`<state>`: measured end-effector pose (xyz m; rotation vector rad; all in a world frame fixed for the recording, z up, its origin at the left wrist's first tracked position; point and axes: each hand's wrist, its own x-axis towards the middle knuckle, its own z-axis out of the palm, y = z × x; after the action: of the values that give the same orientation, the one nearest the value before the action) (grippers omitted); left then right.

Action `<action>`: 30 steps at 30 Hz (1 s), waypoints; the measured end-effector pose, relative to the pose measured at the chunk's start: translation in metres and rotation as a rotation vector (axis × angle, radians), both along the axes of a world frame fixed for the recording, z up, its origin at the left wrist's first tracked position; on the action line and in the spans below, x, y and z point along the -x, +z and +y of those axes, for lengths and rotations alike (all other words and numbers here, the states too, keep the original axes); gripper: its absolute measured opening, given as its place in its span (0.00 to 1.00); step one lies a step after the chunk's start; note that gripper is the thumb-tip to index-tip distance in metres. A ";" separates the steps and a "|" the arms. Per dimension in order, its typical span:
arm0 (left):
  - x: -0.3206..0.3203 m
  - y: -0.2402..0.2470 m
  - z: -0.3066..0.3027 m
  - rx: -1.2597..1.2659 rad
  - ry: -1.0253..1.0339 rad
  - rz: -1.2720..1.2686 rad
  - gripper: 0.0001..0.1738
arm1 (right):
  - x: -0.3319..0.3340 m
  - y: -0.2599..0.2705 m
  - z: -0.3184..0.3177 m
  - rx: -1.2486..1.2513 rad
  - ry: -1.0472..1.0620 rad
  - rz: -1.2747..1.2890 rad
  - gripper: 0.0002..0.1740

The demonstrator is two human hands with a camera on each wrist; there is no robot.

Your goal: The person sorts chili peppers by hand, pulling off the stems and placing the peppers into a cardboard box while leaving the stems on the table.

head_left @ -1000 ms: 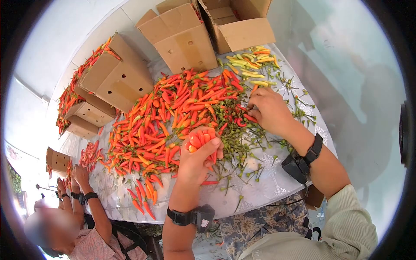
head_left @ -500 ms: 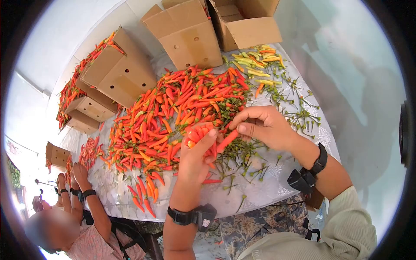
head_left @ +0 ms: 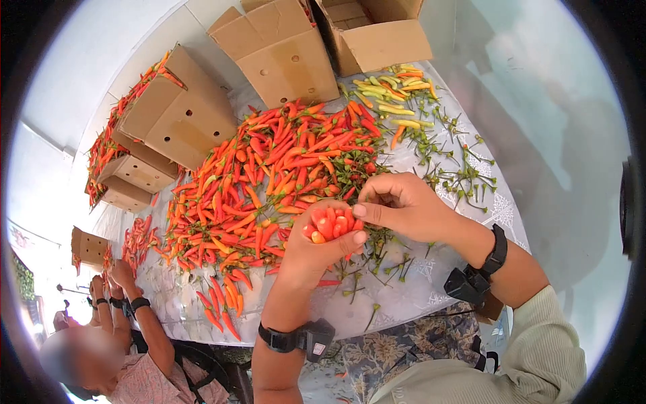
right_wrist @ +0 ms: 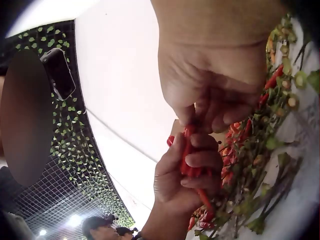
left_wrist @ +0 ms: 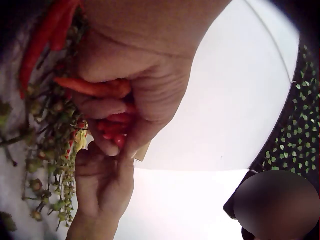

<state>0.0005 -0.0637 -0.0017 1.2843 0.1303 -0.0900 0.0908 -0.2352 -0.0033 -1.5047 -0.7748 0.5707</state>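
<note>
My left hand [head_left: 311,252] grips a bunch of red chili peppers [head_left: 328,227], with their rounded, stemless ends facing up between thumb and fingers. An orange-red chili pepper [left_wrist: 95,87] pokes out below the little-finger side of that fist in the left wrist view. Right beside the bunch, my right hand [head_left: 404,205] has thumb and forefinger pinched together at the top of a red chili pepper [right_wrist: 188,132]. The other fingers of the right hand are curled in. Beneath both hands lie loose green stems [head_left: 377,259], beside a big heap of red and orange chili peppers [head_left: 235,195].
Yellow chili peppers [head_left: 393,91] lie at the far right, near scattered green stems [head_left: 471,175]. Cardboard boxes [head_left: 289,67] line the back of the table [head_left: 431,283]; the left ones brim with chilies. Another person [head_left: 145,363] works at the left.
My right hand came from the stem pile to the left hand, bringing a red chili pepper to the bunch. The left hand has turned so the bunch's ends show more.
</note>
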 end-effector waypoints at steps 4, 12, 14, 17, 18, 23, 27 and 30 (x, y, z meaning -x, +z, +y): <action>0.002 0.006 -0.002 0.014 0.019 -0.025 0.20 | 0.002 0.004 0.000 -0.057 0.038 0.199 0.12; 0.003 0.004 0.002 0.091 -0.018 -0.035 0.21 | 0.000 -0.001 0.000 -0.147 0.095 0.572 0.11; 0.002 0.003 0.002 0.133 -0.012 -0.044 0.22 | 0.002 0.001 0.000 -0.190 0.016 0.558 0.11; 0.002 0.004 0.002 0.188 0.018 -0.071 0.23 | -0.012 0.004 -0.009 -0.236 -0.164 0.495 0.10; 0.001 0.008 0.001 0.197 0.035 -0.074 0.24 | -0.016 0.003 -0.009 -0.224 -0.193 0.330 0.11; -0.001 0.006 0.006 0.165 0.082 -0.062 0.21 | -0.020 0.011 -0.013 0.008 -0.296 -0.244 0.12; 0.001 0.007 0.011 0.311 0.099 0.003 0.17 | -0.031 0.005 -0.020 0.312 -0.520 -0.758 0.13; 0.002 0.010 0.010 0.358 0.100 0.014 0.14 | -0.031 0.001 -0.025 0.550 -0.423 -0.763 0.10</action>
<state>-0.0012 -0.0540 0.0083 0.9184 0.1817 -0.0344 0.1220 -0.2604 -0.0027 -2.3758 -0.8610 -0.1610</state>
